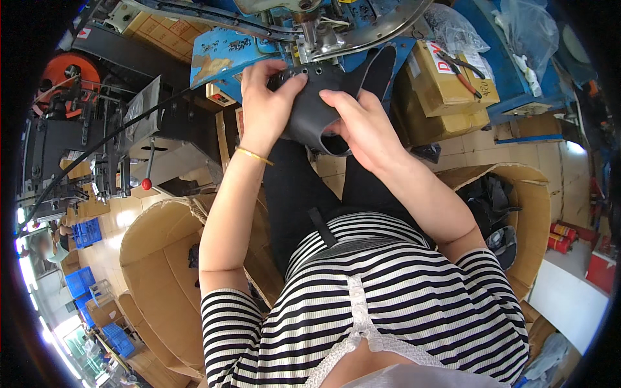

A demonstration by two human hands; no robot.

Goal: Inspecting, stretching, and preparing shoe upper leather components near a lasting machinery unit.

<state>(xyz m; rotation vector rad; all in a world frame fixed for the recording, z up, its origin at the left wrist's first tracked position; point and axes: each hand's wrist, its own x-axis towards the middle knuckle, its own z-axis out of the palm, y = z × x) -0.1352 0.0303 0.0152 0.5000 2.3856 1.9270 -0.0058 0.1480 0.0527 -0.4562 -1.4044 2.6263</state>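
A black leather shoe upper (309,115) with a row of metal eyelets along its top edge is held up between both hands, right under the metal head (310,39) of an eyelet machine. My left hand (266,103) grips its left side, thumb on the front near the eyelets, other fingers mostly behind it. My right hand (367,132) pinches the right side, thumb on the outside and fingers inside the curved opening. A loose flap (378,68) of the upper sticks out at the right. The eyelet edge is close to the machine's tip; whether they touch I cannot tell.
Pliers with red handles (467,76) lie on a cardboard box (433,90) at the right. Open cartons stand on both sides of me; the right carton (540,207) holds black pieces. A lever with a red knob (147,183) juts from the dark machinery at the left.
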